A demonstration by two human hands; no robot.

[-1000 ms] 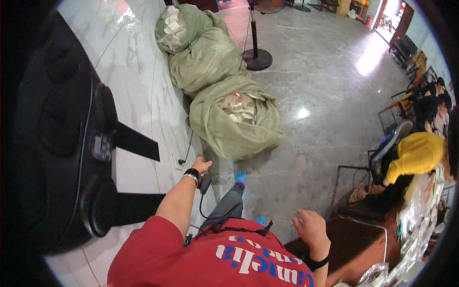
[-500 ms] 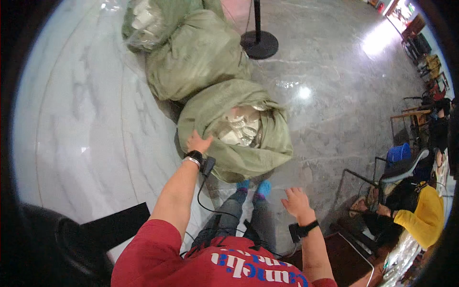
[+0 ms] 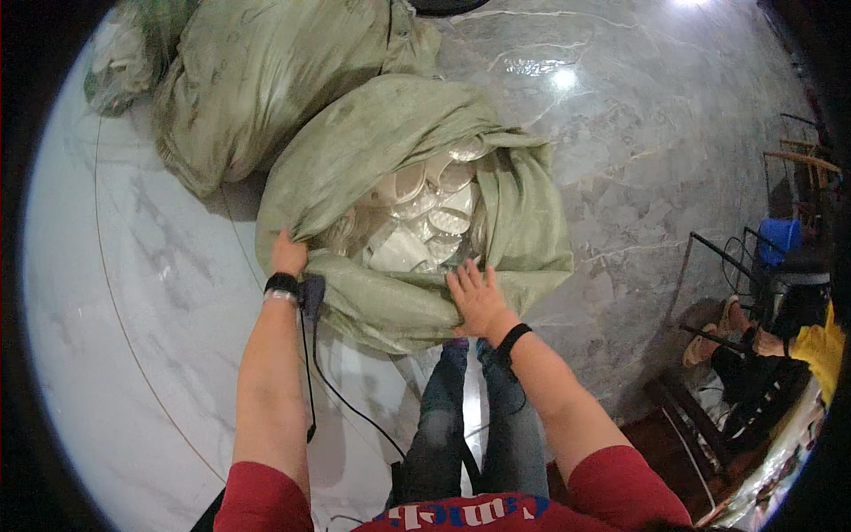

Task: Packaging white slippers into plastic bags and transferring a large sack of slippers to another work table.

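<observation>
A large green woven sack [image 3: 381,133] stands in front of my feet with its mouth gaping. Inside lie several pale, rounded pieces [image 3: 452,213] wrapped in clear plastic; their exact kind I cannot make out. At the left side of the mouth, my left hand [image 3: 289,255] pinches a fold of the sack's rim. My right hand [image 3: 479,300] rests on the near rim with fingers spread. Both wrists wear black bands, and a black cable hangs by the left one.
Another full green sack [image 3: 266,71] leans close behind at the upper left, with a third bundle [image 3: 124,58] beyond it. At the right, a person in a yellow sleeve [image 3: 817,350] sits near a blue bin [image 3: 779,241] and metal-framed chairs.
My right hand has come up from beside my legs onto the sack's near rim. My left hand stays at the rim's left side, now pinching the cloth. The view has moved closer over the sack.
</observation>
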